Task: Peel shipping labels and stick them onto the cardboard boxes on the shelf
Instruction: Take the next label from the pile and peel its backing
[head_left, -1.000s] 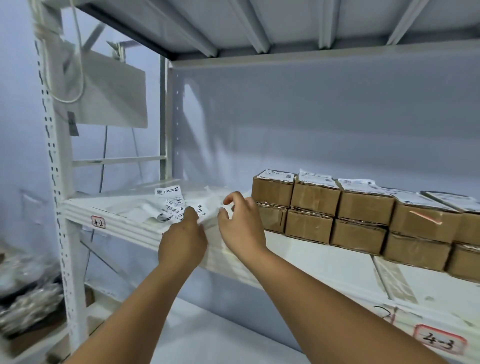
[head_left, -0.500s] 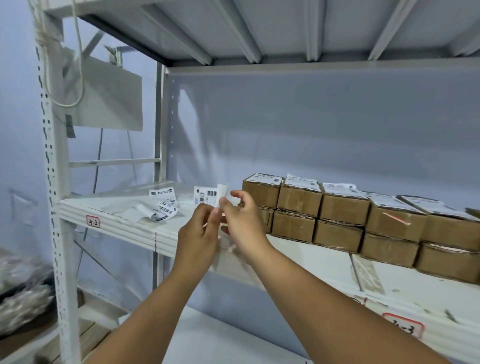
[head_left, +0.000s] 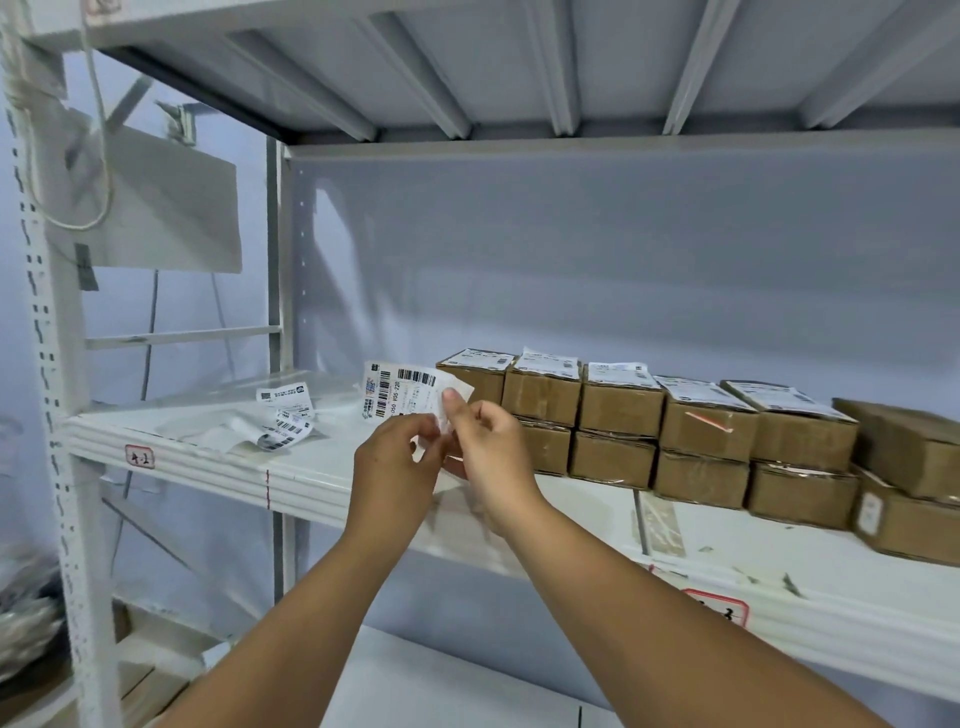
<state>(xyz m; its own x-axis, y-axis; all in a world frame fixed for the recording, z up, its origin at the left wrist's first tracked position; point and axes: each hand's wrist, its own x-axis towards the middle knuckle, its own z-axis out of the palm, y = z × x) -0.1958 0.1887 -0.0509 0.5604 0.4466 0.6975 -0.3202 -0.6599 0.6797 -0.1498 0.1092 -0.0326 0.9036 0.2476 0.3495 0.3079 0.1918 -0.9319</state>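
Matt brown cardboard boxes (head_left: 621, 402), white printed paper label (head_left: 402, 392), smooth white-painted metal shelf (head_left: 311, 467)

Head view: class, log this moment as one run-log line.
step: peeling label | left grip: pinches label | right grip: pinches label edge | boxes: two layers on shelf | loose labels: on shelf, left

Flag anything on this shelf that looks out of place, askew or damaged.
On the shelf, at its left end, loose labels lie curled in a heap. The rightmost top box has a bare top, unlike the labelled row. A red streak marks one box front. Small paper scraps litter the right edge.
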